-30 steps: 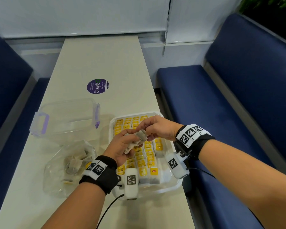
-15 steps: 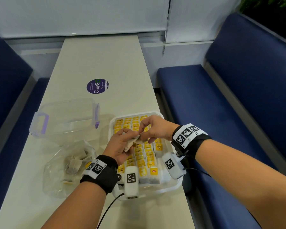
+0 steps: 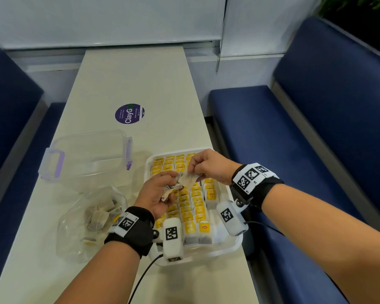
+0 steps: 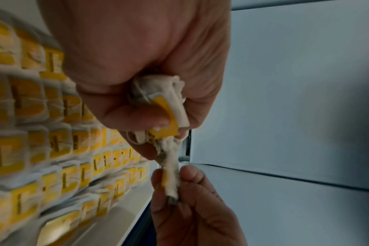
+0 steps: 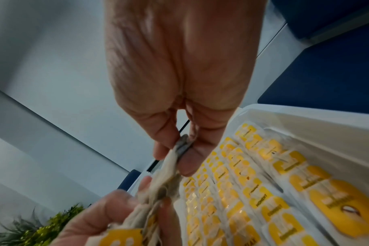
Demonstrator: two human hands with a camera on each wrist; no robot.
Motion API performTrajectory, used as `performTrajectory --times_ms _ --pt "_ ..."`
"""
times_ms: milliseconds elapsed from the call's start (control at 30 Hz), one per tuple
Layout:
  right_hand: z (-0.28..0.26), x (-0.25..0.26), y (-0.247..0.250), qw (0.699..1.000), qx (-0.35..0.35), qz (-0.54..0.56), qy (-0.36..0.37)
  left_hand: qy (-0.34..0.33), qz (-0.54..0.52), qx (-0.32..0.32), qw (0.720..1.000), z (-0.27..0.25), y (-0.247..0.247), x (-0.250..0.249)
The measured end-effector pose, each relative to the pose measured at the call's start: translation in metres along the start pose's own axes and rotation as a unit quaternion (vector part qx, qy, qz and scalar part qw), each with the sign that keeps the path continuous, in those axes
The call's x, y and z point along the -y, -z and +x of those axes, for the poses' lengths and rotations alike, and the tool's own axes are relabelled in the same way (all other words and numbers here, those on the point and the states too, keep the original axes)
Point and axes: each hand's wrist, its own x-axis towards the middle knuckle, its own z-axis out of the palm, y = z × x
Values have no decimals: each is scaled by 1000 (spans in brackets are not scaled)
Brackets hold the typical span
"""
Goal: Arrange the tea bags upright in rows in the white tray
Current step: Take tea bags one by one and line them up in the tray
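Observation:
The white tray [image 3: 234, 249] sits at the table's near right edge, filled with rows of upright tea bags [image 3: 192, 212] bearing yellow tags. Above it my left hand [image 3: 160, 190] grips a crumpled bunch of tea bags [image 4: 164, 103], fingers curled round them. My right hand [image 3: 203, 165] pinches one tea bag [image 3: 188, 179] between thumb and fingers; that bag [image 5: 172, 159] still touches the bunch. In the left wrist view the pinched bag [image 4: 171, 179] hangs between both hands. The rows [image 5: 253, 191] fill most of the tray [image 5: 305, 116].
A clear plastic bag [image 3: 92, 218] with several loose tea bags lies left of the tray. An open clear container with purple latches [image 3: 86, 156] stands behind it. A purple round sticker [image 3: 130, 113] is further back. Blue benches [image 3: 294, 139] flank the table.
Both hands stayed over the tray. The right hand has shifted slightly right and up, drawing one tea bag out from the bunch in the left hand.

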Motion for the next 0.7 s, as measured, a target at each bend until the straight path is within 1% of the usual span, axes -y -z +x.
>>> performTrajectory --times_ms 100,167,300,400,433,467,500,533,600,633,700 --pt "1 -1 2 999 -34 34 -17 -17 29 6 999 0 2 1" --pt "1 -1 2 996 -34 76 -27 -33 61 20 997 -2 3 3" --pt "2 -3 0 992 8 118 -42 -61 111 61 990 -6 -1 6" --pt "3 -6 0 987 33 144 -59 -75 155 65 983 -7 -5 4" --pt "3 -6 1 990 32 123 -57 -79 165 67 981 -7 -6 4" --pt "2 -6 2 996 20 69 -45 -82 171 70 979 -7 -6 4" --pt "1 -4 3 1000 -3 -8 -24 -86 177 73 978 -7 -7 4" --pt "0 -1 4 996 -27 -80 1 -91 183 73 976 -7 -8 5" --pt "-2 7 6 983 -45 -174 41 -93 192 68 975 -6 -8 5" --pt "-4 12 7 976 -33 -210 56 -90 191 65 975 -5 -9 5" --pt "-7 20 5 947 4 -310 78 -82 192 62 976 -4 -10 6"
